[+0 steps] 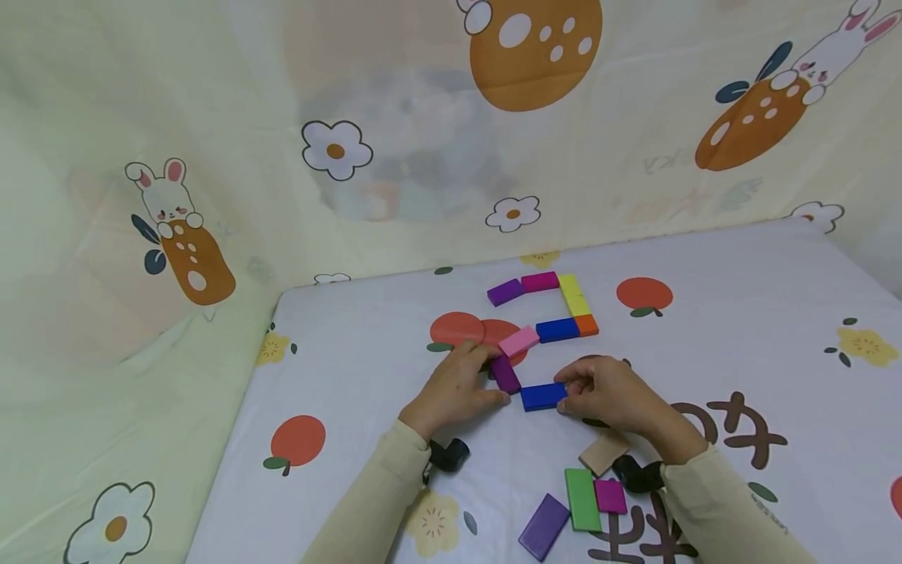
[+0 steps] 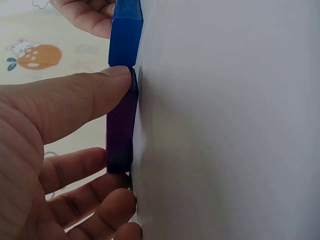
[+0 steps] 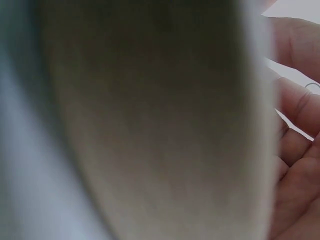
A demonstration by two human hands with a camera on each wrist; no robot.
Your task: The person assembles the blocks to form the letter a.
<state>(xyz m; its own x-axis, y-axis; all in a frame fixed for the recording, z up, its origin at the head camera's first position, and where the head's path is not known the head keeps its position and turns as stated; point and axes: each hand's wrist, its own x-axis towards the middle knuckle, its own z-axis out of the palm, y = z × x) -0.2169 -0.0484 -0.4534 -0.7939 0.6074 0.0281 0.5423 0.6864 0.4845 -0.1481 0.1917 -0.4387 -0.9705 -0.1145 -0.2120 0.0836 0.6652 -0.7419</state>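
We see the left hand (image 1: 454,388) resting on the sheet (image 1: 740,313), its fingers lying along the purple block (image 1: 505,374); in the left wrist view the thumb (image 2: 75,100) presses that block's (image 2: 120,130) edge. The right hand (image 1: 609,395) pinches the right end of the blue block (image 1: 543,396), which lies flat between both hands, its left end touching the purple block's near end.

Beyond them a chain runs far and right: pink block (image 1: 519,341), second blue block (image 1: 557,330), orange block (image 1: 586,325), yellow block (image 1: 574,295), magenta block (image 1: 539,281), violet block (image 1: 505,292).

Near the right wrist lie loose pieces: tan block (image 1: 604,452), green block (image 1: 582,499), small magenta block (image 1: 610,496), large purple block (image 1: 544,526).

The right wrist view is mostly a blur, with the right hand's fingers (image 3: 300,105) at its right edge.
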